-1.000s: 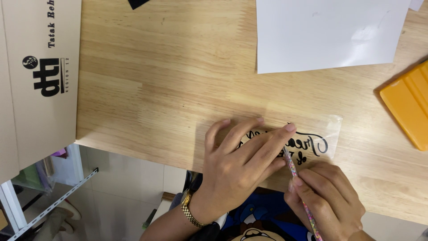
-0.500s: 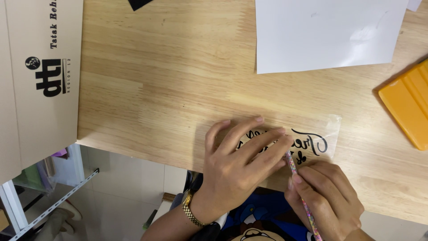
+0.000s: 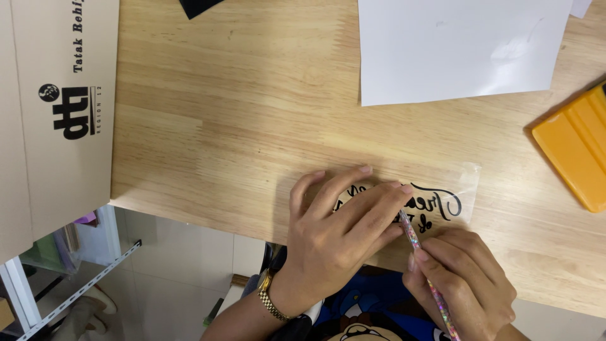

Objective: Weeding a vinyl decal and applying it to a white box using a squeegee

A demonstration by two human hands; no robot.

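1. Head view, looking straight down: we work at the near edge of a light wooden table.
2. Our left hand lies flat, fingers spread and pressing down on a clear transfer sheet with black script lettering. A gold watch sits on that wrist.
3. Our right hand has its fingers closed in a pen grip around a thin glittery weeding tool. The tip is at the lettering, just beside the left fingertips.
4. The sheet sits at the table's near edge, mostly covered by the left hand; only its right end with the lettering shows.
5. Around it: a white paper sheet at the far side, an orange squeegee well apart to the right, a cardboard box at left, a black scrap at the top edge.
6. Risks, our judgement:
   - The tip is very close to the left fingertips; a slip could jab a finger.
   - Thin script strokes could lift or tear if the tip catches the wrong edge.
   - If the left hand eases off, the sheet could slide or curl, and it is near enough to the edge to go off the table.
   - Too much tip pressure could scratch the film or the wood below.
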